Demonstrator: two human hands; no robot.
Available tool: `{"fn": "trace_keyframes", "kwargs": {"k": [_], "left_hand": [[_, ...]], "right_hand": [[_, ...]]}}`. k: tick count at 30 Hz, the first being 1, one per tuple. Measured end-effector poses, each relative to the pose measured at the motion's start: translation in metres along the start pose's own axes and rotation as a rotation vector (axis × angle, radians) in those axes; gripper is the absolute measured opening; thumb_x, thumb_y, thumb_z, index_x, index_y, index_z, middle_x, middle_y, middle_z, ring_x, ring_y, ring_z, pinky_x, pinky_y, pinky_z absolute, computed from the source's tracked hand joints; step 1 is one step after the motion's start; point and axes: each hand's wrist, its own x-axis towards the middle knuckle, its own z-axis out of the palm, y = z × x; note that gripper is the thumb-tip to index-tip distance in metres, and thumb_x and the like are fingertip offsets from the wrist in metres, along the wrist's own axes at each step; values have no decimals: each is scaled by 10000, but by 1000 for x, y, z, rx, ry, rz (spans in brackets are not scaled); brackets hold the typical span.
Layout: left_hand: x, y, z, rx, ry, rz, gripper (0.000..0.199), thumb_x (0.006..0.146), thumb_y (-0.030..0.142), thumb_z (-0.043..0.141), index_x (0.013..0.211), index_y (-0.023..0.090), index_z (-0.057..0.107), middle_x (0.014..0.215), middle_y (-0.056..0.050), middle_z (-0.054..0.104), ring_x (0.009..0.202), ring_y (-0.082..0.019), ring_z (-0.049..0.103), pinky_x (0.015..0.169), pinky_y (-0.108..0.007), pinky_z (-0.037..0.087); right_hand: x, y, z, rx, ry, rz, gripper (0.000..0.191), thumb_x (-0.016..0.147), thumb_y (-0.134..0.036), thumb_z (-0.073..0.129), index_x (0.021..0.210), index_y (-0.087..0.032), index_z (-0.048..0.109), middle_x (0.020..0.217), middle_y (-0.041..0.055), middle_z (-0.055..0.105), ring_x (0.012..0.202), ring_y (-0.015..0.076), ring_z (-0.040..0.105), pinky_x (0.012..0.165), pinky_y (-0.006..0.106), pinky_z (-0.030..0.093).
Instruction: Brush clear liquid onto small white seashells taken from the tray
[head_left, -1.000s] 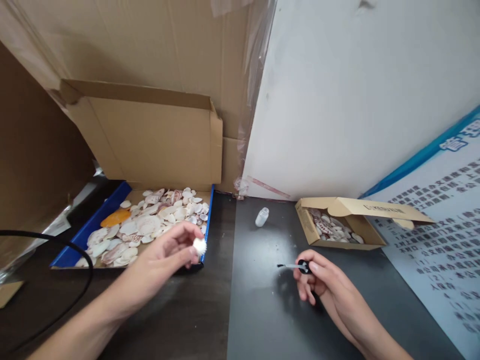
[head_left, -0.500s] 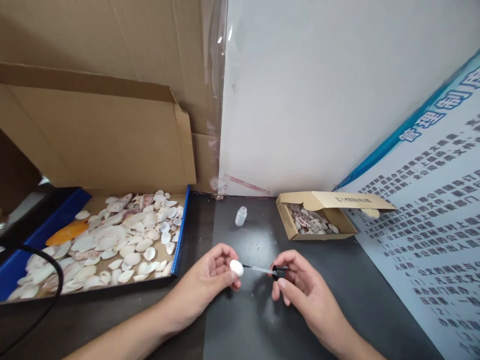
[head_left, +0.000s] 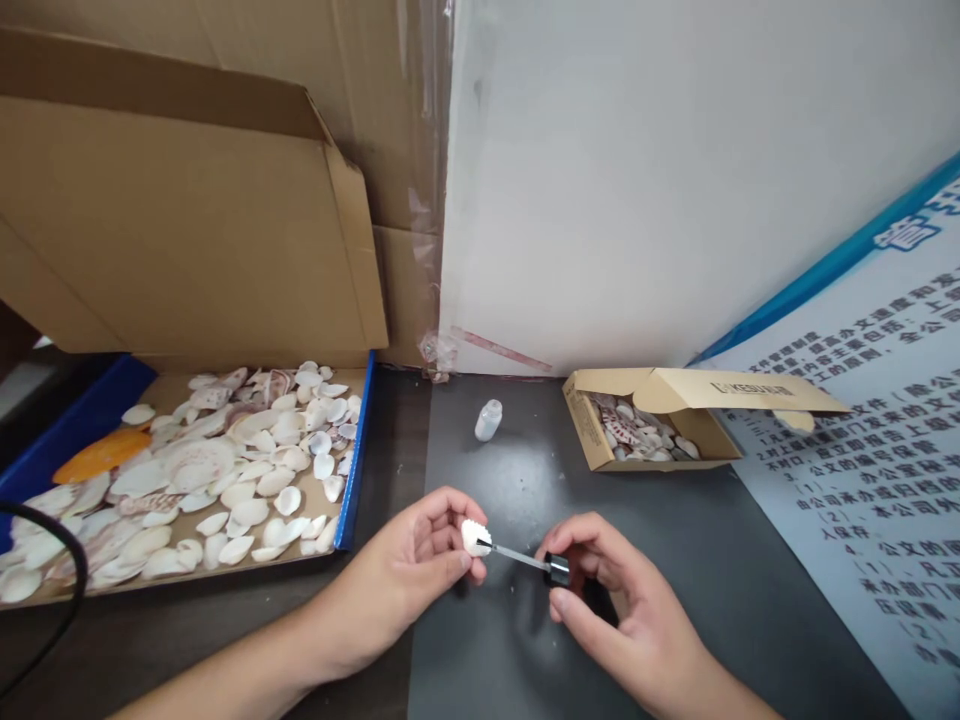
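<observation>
The left hand (head_left: 426,552), half curled, pinches a white shell (head_left: 472,536), the right hand (head_left: 626,602), likewise half curled, holds the black cap (head_left: 557,570) of a brush (head_left: 521,556) whose tip meets the shell, and beyond, a bottle (head_left: 488,420) sits on the table (head_left: 487,665) between a large shell box (head_left: 353,480) and a small shell box (head_left: 586,425).

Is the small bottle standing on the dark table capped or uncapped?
Uncapped, it seems: the small bottle shows only a clear top, and a black brush cap is in the right hand.
</observation>
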Motion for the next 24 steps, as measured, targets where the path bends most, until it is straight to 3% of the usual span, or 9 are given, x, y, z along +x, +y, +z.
{"fn": "trace_keyframes", "kwargs": {"k": [4, 12, 15, 19, 24], "left_hand": [[-1, 1, 2, 17, -4, -12, 321, 831, 411, 693, 979, 192, 511, 796, 2, 564, 744, -144, 556, 705, -294, 421], [-2, 0, 2, -6, -21, 22, 307, 836, 377, 701, 916, 199, 464, 815, 46, 452, 671, -82, 464, 609, -233, 425], [-2, 0, 1, -15, -31, 37, 317, 841, 370, 701, 902, 206, 437, 820, 49, 440, 663, -76, 436, 598, -223, 422], [-3, 0, 2, -13, -41, 44, 321, 845, 369, 697, 900, 210, 423, 824, 47, 440, 663, -78, 428, 597, -225, 416], [-4, 1, 2, 12, -55, 36, 308, 853, 379, 685, 898, 207, 434, 815, 46, 431, 662, -83, 431, 598, -231, 415]], "right_hand": [[-1, 1, -3, -47, 37, -11, 121, 860, -269, 641, 961, -227, 591, 687, 4, 615, 587, 164, 584, 555, 270, 465], [-5, 3, -3, -62, 30, -41, 123, 860, -259, 647, 967, -228, 595, 793, 26, 644, 597, 154, 567, 569, 267, 452], [-5, 3, -2, -52, 55, -32, 118, 887, -272, 622, 990, -236, 577, 779, 16, 633, 610, 157, 571, 579, 267, 451], [-5, 3, -2, -44, -9, -30, 121, 886, -264, 614, 996, -235, 572, 744, 5, 616, 621, 162, 573, 591, 270, 463], [-4, 2, -2, -58, 45, -24, 110, 901, -269, 594, 997, -230, 553, 709, -8, 593, 606, 157, 569, 578, 267, 449]]}}
